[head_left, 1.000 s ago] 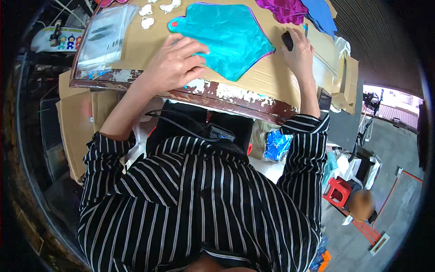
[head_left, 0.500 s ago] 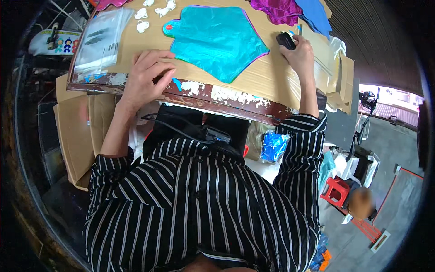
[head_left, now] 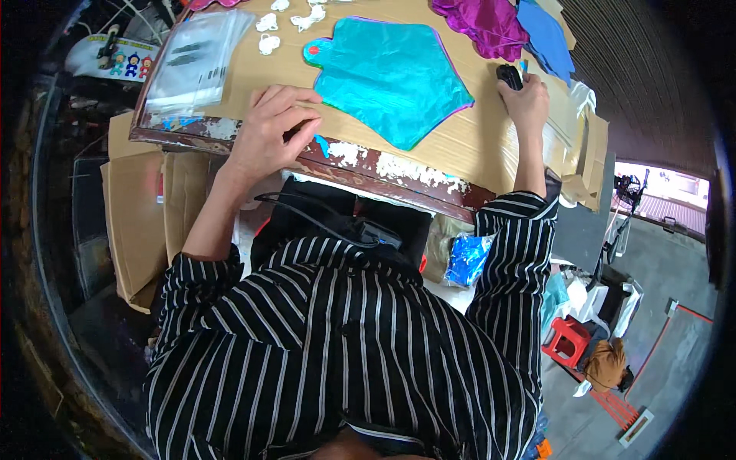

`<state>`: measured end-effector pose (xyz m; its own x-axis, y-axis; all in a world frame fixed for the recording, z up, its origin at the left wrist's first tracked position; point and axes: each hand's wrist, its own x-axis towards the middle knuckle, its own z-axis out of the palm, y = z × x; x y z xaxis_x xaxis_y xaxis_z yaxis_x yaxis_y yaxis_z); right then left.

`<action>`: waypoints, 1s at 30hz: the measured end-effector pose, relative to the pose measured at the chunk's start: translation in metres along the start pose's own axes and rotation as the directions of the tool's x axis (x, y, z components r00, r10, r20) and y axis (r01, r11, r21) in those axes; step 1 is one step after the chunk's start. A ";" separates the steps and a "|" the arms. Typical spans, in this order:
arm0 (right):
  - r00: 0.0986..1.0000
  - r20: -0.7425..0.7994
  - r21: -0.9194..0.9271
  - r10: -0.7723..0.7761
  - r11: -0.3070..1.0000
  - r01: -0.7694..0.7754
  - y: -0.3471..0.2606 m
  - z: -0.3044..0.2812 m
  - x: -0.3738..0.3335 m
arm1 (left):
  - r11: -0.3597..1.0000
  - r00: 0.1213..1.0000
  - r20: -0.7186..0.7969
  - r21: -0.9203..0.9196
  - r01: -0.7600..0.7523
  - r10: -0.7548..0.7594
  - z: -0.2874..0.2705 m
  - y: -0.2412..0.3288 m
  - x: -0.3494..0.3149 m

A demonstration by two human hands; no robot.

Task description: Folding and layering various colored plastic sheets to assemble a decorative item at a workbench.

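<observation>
While left hand (head_left: pixel 272 130) rests flat, right hand (head_left: pixel 525 100) clasps a black tool (head_left: pixel 509 76)

A bench (head_left: pixel 491 157) topped with tan cardboard carries the things; its near edge is dark red-brown with white paint flaking off. A flat teal foil balloon (head_left: pixel 391 77) lies in the middle of it. At its far right lie a crumpled magenta foil piece (head_left: pixel 483 23) and, just beside it, a blue one (head_left: pixel 546 38). A stack of clear plastic bags (head_left: pixel 195 65) sits at the left corner, and small white scraps (head_left: pixel 268 42) lie between the bags and the balloon. A small black object (head_left: pixel 508 75) rests near the balloon's right tip.
</observation>
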<state>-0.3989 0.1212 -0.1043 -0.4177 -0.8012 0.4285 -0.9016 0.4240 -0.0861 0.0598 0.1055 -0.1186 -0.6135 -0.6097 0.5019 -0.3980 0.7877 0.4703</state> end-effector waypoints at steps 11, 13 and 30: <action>0.946 0.162 0.339 -0.282 0.916 0.215 -0.054 -0.002 -0.031 | 0.996 0.995 0.046 0.006 -0.093 0.092 -0.002 -0.065 0.051; 0.939 0.195 0.340 -0.281 0.918 0.204 -0.058 0.007 -0.031 | 0.993 0.992 0.063 0.022 -0.112 0.111 0.001 -0.073 0.059; 0.962 0.186 0.296 -0.203 0.945 0.142 -0.065 0.012 -0.044 | 0.981 0.974 -0.140 0.059 0.186 -0.176 0.027 -0.045 0.031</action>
<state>-0.3231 0.1238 -0.1282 -0.2400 -0.9346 0.2624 -0.9442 0.1619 -0.2868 0.0402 0.0541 -0.1439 -0.4323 -0.7453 0.5076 -0.5446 0.6645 0.5118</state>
